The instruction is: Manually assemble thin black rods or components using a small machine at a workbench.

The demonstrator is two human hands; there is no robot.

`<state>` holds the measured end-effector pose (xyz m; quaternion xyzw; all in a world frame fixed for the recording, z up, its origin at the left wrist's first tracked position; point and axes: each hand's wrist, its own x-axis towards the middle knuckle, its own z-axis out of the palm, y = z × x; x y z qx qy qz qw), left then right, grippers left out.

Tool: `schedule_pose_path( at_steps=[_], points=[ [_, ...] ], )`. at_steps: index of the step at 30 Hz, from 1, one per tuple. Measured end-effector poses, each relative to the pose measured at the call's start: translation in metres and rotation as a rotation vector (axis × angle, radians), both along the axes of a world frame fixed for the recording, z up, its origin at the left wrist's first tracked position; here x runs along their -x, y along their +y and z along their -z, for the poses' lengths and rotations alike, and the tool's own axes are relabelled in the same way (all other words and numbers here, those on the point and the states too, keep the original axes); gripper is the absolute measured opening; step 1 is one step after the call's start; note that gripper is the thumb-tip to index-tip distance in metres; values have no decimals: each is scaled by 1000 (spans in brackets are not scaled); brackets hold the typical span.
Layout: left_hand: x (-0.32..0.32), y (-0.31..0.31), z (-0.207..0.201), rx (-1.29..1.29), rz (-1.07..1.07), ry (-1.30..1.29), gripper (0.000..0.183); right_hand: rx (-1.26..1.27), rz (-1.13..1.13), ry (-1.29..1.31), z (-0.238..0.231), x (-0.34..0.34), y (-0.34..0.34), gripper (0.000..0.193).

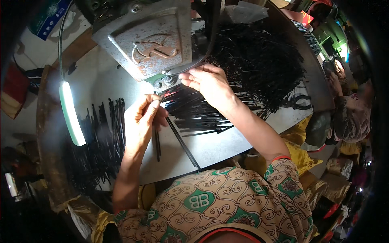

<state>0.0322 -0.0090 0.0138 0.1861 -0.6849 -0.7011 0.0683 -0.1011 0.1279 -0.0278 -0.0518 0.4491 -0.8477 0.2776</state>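
A grey metal machine head (152, 46), rust-flecked and with a raised umbrella emblem, hangs over the pale worktable. Just below its bolts (168, 80), my left hand (142, 121) is closed in a pinch at the working point. Thin black rods (157, 143) run down from beneath its fingers. My right hand (212, 85) reaches in from the other side, thumb and fingers drawn together against the machine's lower edge; what they grip is too small to make out. One long black rod (184, 143) slants from between the hands to the table's near edge.
Loose black rods (194, 117) lie under my right forearm, before a large tangled black heap (259, 60). More rods (99, 141) spread at left beside a lit lamp (72, 113). Black-handled pliers (300, 102) rest at right. Another person (352, 109) works further right.
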Motion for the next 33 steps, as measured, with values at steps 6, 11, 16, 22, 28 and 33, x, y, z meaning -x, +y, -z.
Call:
schedule_pose_path(
  at_steps=[6,11,16,22,28,33],
  points=[
    [8,-7,25,147,-15,54,5,52,-33,95,2,-8,-2,16],
    [19,-3,23,336,-60,55,16,59,-2,169,-3,-13,-5,17],
    [20,-7,32,352,-57,92,18,59,5,192,-1,-12,-8,17],
    [21,-8,34,377,-52,133,18,46,34,204,-3,-15,-9,16],
    [22,-6,29,397,-83,134,18,58,57,208,-2,-16,-12,13],
    [22,-6,25,470,-91,115,17,58,54,205,-2,-18,-13,13]
  ],
)
